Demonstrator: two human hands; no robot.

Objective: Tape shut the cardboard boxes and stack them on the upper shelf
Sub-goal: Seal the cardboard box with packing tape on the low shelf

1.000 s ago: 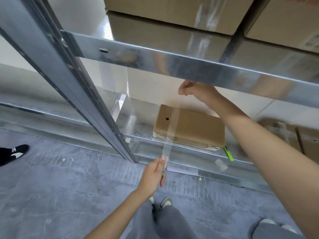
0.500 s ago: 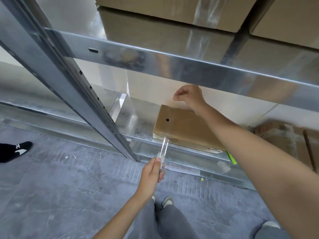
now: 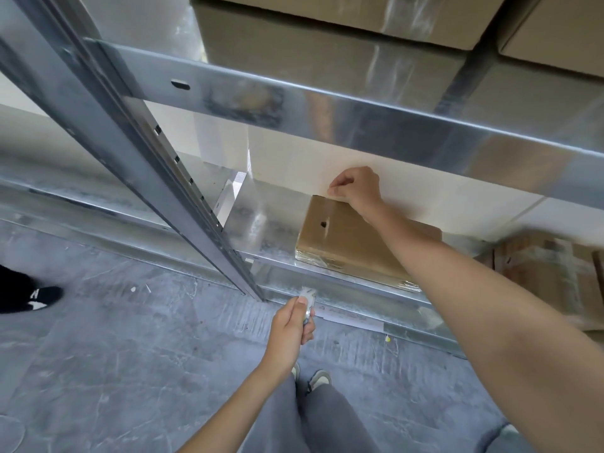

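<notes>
We're standing at the galvanised rack, taped cartons already sitting up top at 12 o'clock. On the lower shelf, the flat cardboard box is lying at 3 o'clock from the upright, w/ film shining along its near edge. Our right hand is hovering at the box's far edge, fingers curled, thumb to forefinger; can't tell if anything's pinched. Our left hand is gripping a crumpled bit of clear tape at 6 o'clock, below the shelf lip. Probably best: be ditching that scrap, then lifting the box w/ both hands, keeping it level.
</notes>
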